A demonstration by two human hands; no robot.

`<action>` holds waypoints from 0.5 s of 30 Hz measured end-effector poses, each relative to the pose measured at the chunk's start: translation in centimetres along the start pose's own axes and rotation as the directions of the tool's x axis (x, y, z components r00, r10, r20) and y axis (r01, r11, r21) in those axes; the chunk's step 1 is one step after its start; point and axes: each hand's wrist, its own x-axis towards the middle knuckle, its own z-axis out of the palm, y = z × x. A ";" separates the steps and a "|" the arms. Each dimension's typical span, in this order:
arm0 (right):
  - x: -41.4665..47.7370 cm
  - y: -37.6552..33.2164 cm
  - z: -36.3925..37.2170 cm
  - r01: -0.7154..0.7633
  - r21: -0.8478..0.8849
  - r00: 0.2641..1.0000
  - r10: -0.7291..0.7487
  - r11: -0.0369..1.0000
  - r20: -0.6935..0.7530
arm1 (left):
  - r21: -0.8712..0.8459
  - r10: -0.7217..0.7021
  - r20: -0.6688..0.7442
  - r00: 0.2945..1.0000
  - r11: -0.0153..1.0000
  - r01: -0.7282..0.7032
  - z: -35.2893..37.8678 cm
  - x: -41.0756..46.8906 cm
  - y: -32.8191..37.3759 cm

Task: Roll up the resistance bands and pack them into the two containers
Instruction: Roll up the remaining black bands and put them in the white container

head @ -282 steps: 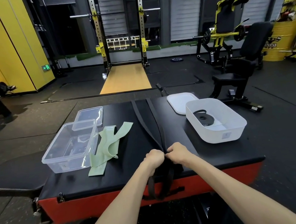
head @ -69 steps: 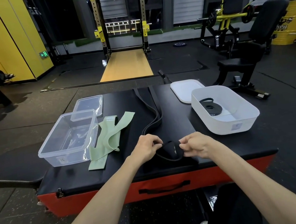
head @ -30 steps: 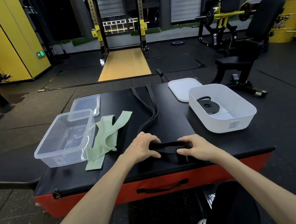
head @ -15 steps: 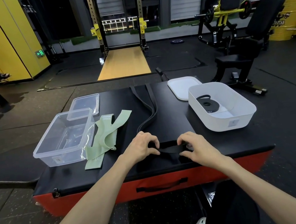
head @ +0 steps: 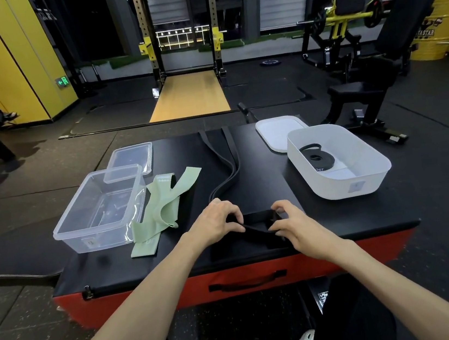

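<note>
At the far left of the black padded surface (head: 338,217) stands a clear plastic container (head: 98,239), with its clear lid (head: 132,159) lying flat just behind it and touching its far rim. A pale green resistance band (head: 165,206) lies loosely folded against the container's right wall, unrolled.

Right of that, a black resistance band (head: 233,173) runs from the far edge of the surface towards the near edge, where both hands hold it. The left hand (head: 216,222) pinches the band's near end with curled fingers. The right hand (head: 296,223) grips the same part from the other side, the two hands close together with a folded stretch of band between them.

Farther right, a white lid (head: 278,131) lies flat behind a white container (head: 345,188), which holds a rolled black band (head: 315,156).
</note>
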 end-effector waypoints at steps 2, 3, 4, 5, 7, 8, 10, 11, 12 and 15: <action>0.1 -0.2 -0.1 -0.010 0.009 1.000 0.010 1.000 0.019 | 0.007 0.009 0.007 1.000 1.000 -0.009 0.0 0.0 -0.1; 0.0 -0.2 -0.2 -0.011 0.013 1.000 0.010 1.000 0.016 | 0.011 0.012 0.012 1.000 1.000 -0.012 -0.1 0.0 -0.1; 0.0 -0.3 -0.4 -0.009 0.016 1.000 0.009 1.000 0.006 | 0.016 0.014 0.018 1.000 1.000 -0.015 -0.1 0.0 -0.2; -0.1 -0.3 -0.5 0.006 0.007 1.000 -0.006 1.000 -0.013 | 0.023 0.016 0.021 1.000 1.000 -0.017 -0.1 0.0 -0.2; 0.1 -0.2 -0.8 0.081 -0.061 0.995 -0.084 0.995 -0.045 | 0.040 0.027 0.029 0.999 0.999 -0.028 -0.3 0.0 -0.1; 0.3 -0.2 -0.9 0.118 -0.095 0.992 -0.122 0.988 -0.038 | 0.054 0.036 0.033 0.999 0.998 -0.038 -0.3 0.0 0.0; 0.6 0.0 -1.1 0.174 -0.149 0.985 -0.175 0.973 0.009 | 0.089 0.052 0.038 0.998 0.994 -0.056 -0.4 0.1 0.1; 0.7 0.0 -1.1 0.190 -0.164 0.982 -0.187 0.968 0.033 | 0.099 0.052 0.039 0.998 0.994 -0.056 -0.5 0.1 0.2; 0.7 0.0 -1.2 0.201 -0.161 0.979 -0.196 0.966 0.048 | 0.101 0.051 0.035 0.998 0.993 -0.055 -0.5 0.1 0.2; 0.5 -0.3 -1.3 0.161 -0.089 0.986 -0.155 0.983 0.065 | 0.101 0.060 0.026 0.998 0.993 -0.063 -0.7 -0.1 0.0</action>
